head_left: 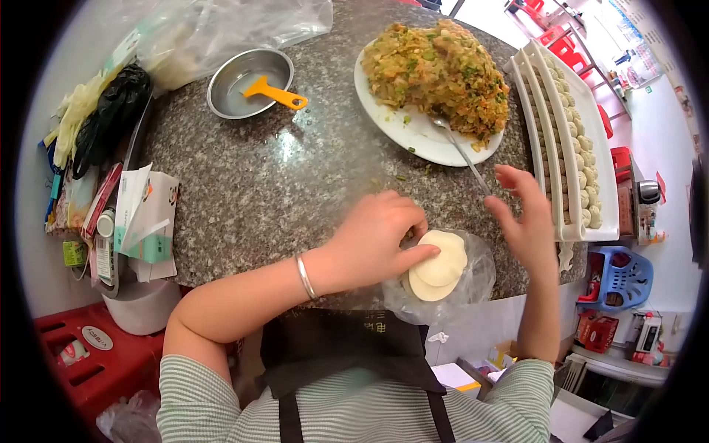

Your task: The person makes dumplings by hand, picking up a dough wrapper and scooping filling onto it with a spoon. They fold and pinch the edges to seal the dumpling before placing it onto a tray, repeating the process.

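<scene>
Head camera view: at the far left, pale gloves [72,133] and a black plastic bag [118,111] are hanging above an open tissue box [153,214]. On the speckled counter [221,199], a metal bowl [249,83] is holding a yellow-orange scraper [275,92], its handle sticking out over the rim. A clear plastic bag [236,28] is lying behind the bowl.

The left hand [380,236], with a bangle [305,277] on its wrist, is resting its thumb on the dough rounds [437,266], its other fingers curling beside them; whether they are pinching an edge, I cannot tell. The rounds are overlapping on a clear plastic sheet [476,277] near the counter's front edge. Beyond them, a white plate [402,136] is holding a heap of chopped filling [443,77], with a spoon [461,151] leaning out toward the right hand [523,214]. That hand is hovering with thumb and fingers apart, just beside the spoon's handle; contact is unclear. At the right, white trays [559,148] are holding rows of dumplings [587,173].
</scene>
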### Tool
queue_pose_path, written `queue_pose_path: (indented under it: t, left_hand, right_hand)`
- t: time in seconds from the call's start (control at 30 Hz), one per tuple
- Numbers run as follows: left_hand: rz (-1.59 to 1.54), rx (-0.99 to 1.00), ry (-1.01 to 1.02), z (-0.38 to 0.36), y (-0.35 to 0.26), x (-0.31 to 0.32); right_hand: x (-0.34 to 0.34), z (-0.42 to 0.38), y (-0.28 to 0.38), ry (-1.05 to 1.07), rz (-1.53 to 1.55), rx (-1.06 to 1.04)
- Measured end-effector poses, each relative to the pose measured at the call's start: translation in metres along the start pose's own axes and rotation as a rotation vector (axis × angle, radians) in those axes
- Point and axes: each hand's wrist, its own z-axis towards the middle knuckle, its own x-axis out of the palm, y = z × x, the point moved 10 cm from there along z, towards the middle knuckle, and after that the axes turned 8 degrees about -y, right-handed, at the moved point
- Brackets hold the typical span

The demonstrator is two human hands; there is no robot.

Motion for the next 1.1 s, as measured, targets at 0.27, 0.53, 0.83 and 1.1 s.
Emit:
queue_pose_path:
  t: [0.27, 0.53, 0.83, 1.1]
  left_hand:
    - [-0.508, -0.014, -0.066, 0.006, -0.011, -0.005]
    - [-1.169, -0.500, 0.272, -0.004, -0.005, 0.016]
    - [-1.435, -0.856, -0.097, -0.063, 0.053, -0.006]
    - [-1.412, -0.925, -0.289, -0.071, 0.058, -0.029]
  right_hand:
    - [0.038, 0.002, -0.019, -0.041, 0.090, 0.102]
    - [0.014, -0.024, -0.016, -0.060, 0.245, 0.245]
    - [-0.014, -0.058, 0.010, 0.094, -0.007, 0.219]
    - [0.020, -0.038, 0.040, 0.098, 0.095, 0.064]
